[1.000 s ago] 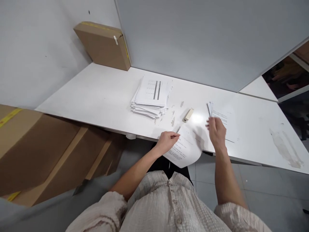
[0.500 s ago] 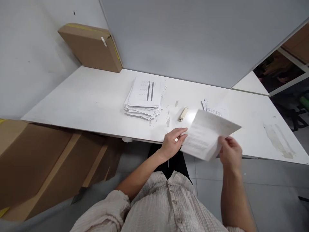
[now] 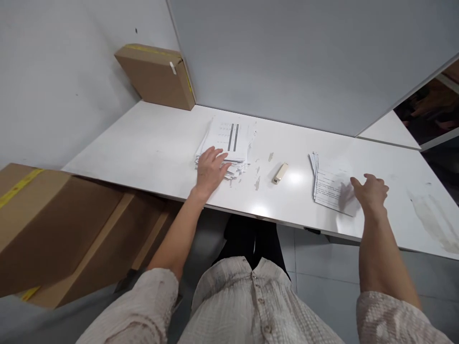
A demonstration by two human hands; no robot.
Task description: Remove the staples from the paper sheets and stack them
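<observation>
Glare spots the glossy white table (image 3: pixel 161 153); shadows fall soft.

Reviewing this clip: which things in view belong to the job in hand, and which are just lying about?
Part of the job:
- tall paper stack, left hand at its near edge
- smaller paper pile, right hand beside it
- beige stapler between them, probably

Lying about:
- cardboard box against the wall
- cardboard boxes at lower left

The shirt (image 3: pixel 229 291) is pale beige and crinkled, with small round buttons (image 3: pixel 261 301) down its front; its sleeves (image 3: pixel 143 296) are wide and elbow-length. The trousers (image 3: pixel 239 239) are black.
</observation>
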